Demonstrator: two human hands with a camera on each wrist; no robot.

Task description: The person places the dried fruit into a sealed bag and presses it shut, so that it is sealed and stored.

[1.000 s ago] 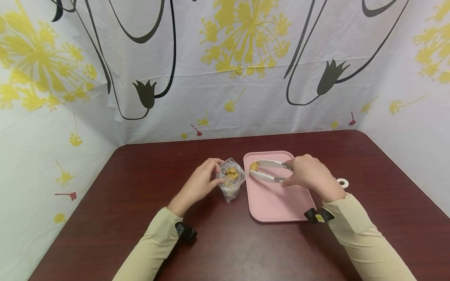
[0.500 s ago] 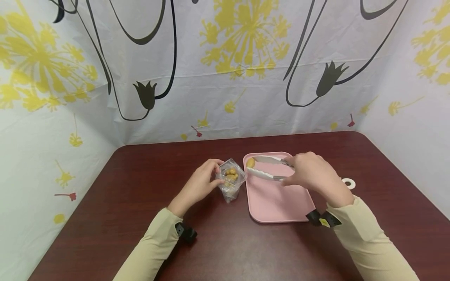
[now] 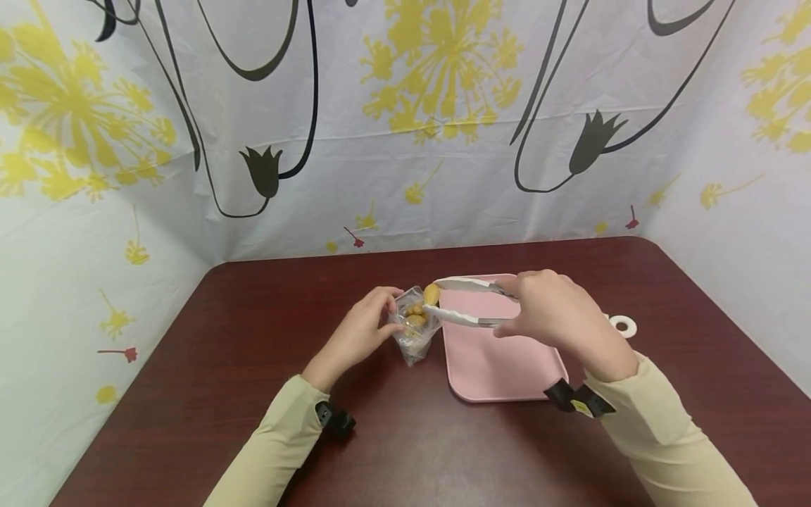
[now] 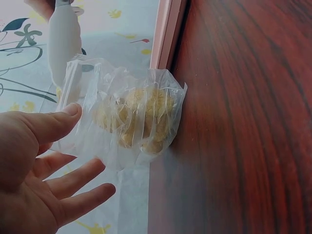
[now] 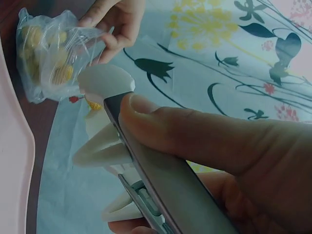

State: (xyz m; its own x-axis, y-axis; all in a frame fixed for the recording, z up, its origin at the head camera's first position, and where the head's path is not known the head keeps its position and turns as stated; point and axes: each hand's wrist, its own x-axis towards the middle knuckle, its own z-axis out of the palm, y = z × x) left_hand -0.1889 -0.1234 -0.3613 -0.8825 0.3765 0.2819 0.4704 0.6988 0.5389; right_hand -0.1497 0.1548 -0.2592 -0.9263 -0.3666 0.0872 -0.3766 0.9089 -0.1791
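With thumb and fingers, my left hand [image 3: 361, 331] holds the mouth of a clear plastic bag [image 4: 131, 117]. Inside the bag lie several yellow-brown, rounded lumps [image 3: 415, 320] that look like small potatoes. My right hand [image 3: 551, 310] grips a pair of metal tongs [image 5: 161, 175] with white scalloped tips. Between those tips sits one more yellow-brown lump [image 3: 431, 294], at the right side of the bag's mouth in the head view. In the right wrist view the tongs' tips mostly hide this lump.
A pink tray [image 3: 500, 366] lies right of the bag, under the tongs. Near the right wrist a white ring-shaped item [image 3: 624, 326] rests on the dark red wooden table [image 3: 253, 303]. Behind the table hangs a flowered cloth [image 3: 355, 141].
My right hand has moved left with the tongs, bringing the gripped lump from over the tray to the bag's mouth. The left hand and bag stay in place.
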